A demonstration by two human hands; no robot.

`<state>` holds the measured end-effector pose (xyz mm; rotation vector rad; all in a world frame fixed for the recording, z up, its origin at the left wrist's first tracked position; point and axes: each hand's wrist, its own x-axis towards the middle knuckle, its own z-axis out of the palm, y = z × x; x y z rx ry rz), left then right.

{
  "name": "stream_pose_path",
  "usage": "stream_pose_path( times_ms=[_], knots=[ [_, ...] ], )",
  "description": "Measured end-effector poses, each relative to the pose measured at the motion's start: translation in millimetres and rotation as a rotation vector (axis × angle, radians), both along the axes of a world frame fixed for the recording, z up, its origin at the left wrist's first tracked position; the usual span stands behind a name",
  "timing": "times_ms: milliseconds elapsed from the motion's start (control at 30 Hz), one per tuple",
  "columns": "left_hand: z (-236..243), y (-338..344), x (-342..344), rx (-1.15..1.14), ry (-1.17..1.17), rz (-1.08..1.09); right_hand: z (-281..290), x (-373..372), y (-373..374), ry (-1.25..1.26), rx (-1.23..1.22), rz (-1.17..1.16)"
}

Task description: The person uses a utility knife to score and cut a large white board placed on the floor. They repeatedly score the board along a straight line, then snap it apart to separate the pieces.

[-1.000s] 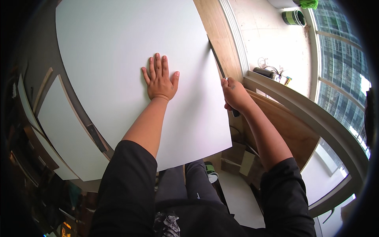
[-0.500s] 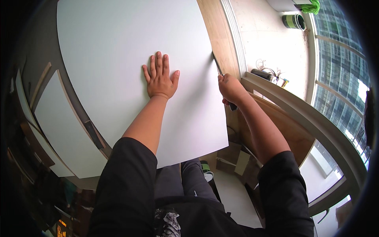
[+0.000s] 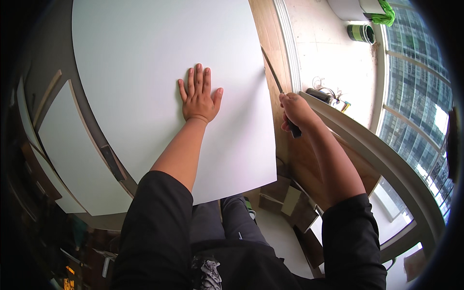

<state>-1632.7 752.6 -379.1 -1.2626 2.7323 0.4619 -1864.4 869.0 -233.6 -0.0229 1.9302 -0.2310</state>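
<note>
A large white sheet (image 3: 232,150) fills the middle of the view. My left hand (image 3: 198,101) rests flat on it, fingers spread and holding nothing. At its right edge, my right hand (image 3: 297,111) grips the dark handle of a long, thin blade (image 3: 274,72). The blade slants up and left from my fist, its far end at the sheet's edge over a pale wooden surface (image 3: 265,21).
White offcut panels (image 3: 67,145) and narrow strips lie at left. At right are a metal frame (image 3: 391,174), a black cylinder with cords (image 3: 319,95), a green-labelled bucket (image 3: 360,33), a green cloth (image 3: 385,12) and windows (image 3: 411,77). Dark boards (image 3: 285,195) sit below the sheet.
My right hand has shifted right and slightly down since half a second ago, with more of the blade showing beside the sheet's edge. My left hand stays flat in nearly the same place.
</note>
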Motion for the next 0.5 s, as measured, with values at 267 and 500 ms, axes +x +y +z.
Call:
stream_pose_path(
  times_ms=[267, 500],
  knots=[
    [-2, -1, 1, -0.006, 0.001, 0.001, 17, 9, -16, -0.088, -0.016, -0.029],
    [-2, 0, -2, 0.001, -0.01, 0.001, -22, 0, -14, -0.056, 0.005, 0.084]
  ],
)
